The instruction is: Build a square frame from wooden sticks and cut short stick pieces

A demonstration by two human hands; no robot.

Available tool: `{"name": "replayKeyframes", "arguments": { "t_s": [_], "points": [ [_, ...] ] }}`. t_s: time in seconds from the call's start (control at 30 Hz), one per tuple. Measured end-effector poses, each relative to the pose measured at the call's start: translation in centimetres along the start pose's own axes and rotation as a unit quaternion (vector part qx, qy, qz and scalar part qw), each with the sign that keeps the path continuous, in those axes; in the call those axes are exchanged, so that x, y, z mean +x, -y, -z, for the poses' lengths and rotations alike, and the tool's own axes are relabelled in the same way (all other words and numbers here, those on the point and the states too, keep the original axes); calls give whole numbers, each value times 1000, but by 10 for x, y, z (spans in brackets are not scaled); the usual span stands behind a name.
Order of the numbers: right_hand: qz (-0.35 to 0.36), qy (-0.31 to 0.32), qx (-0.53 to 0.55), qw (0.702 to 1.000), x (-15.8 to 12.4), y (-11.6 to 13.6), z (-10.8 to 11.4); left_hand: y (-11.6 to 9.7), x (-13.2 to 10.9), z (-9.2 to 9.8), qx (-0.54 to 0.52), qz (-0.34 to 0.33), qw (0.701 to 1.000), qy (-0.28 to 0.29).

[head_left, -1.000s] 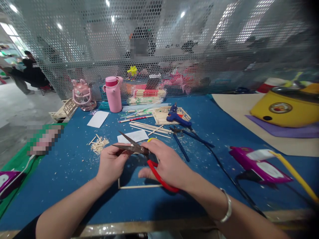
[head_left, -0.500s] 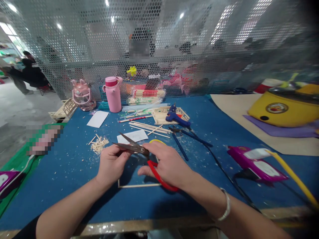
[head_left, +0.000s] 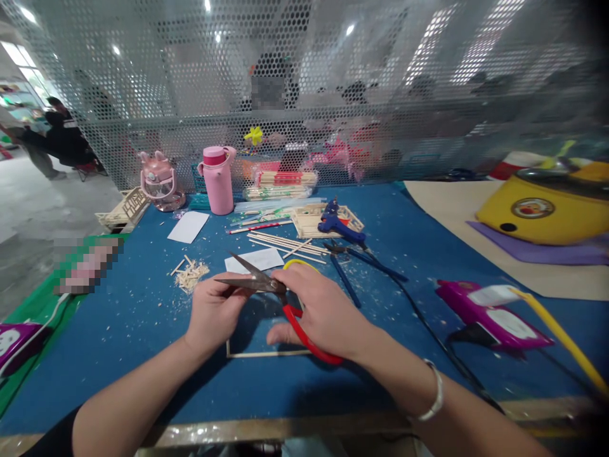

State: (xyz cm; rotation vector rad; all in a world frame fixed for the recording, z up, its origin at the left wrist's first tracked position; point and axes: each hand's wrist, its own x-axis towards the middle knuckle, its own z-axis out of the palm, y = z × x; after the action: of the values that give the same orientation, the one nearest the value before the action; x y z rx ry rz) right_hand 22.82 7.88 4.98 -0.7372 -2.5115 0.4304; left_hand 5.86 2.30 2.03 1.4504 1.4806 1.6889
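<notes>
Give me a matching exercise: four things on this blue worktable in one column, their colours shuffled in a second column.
Column one:
1. scissors
2. water bottle
3. glue gun
4. appliance at the right edge

Column two:
A. yellow
B. blue
C. red handles
D. pink

Pairs: 1-C, 2-D, 3-B, 4-A.

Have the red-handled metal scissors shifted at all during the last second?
No, not noticeably: the red-handled metal scissors lie in the same spot just nearside of the white paper slip, blades open as before.
</notes>
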Motion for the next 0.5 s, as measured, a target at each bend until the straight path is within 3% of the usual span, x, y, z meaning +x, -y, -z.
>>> {"name": "replayKeyframes", "arguments": {
  "t_s": [0.33, 0.5],
  "points": [
    [-3, 16, 1, 1000, -1, 0, 0, 5, 0, 3, 81, -66, 994, -5],
    [0, 10, 2, 1000, -1, 1, -1, 2, 0, 4, 93, -60, 994, 10]
  ]
}}
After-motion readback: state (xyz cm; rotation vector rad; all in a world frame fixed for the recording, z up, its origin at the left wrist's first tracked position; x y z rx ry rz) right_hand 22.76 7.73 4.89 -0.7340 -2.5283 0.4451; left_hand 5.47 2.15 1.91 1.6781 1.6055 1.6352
